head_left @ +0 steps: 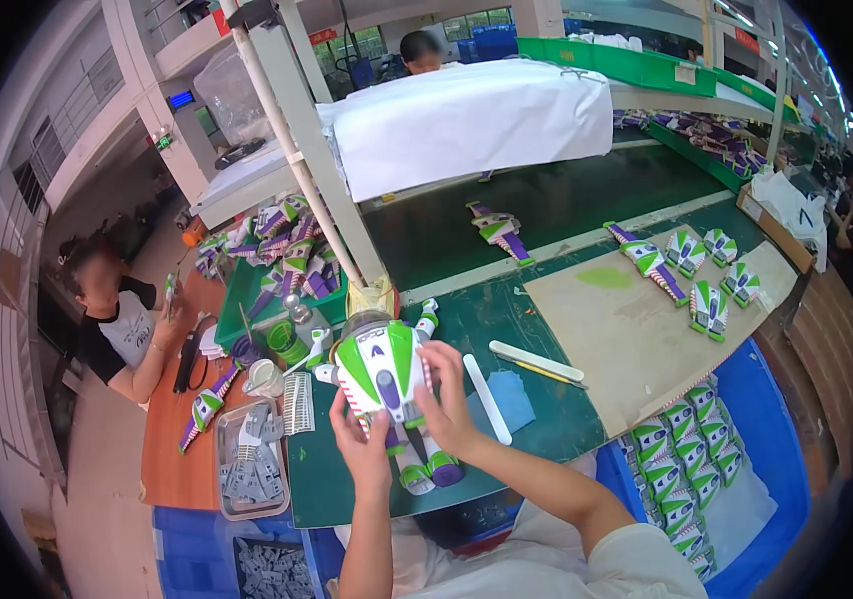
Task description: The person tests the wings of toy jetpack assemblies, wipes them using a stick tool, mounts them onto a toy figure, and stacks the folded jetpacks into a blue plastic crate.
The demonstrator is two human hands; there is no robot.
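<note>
Hands [448,404] around toy figure [376,361] — bare green tabletop [561,424] beside tan board's edge [568,349].

Tray [257,510] left of toy figure [374,361], sticks [487,401] right, bin [784,467] farther right
</note>
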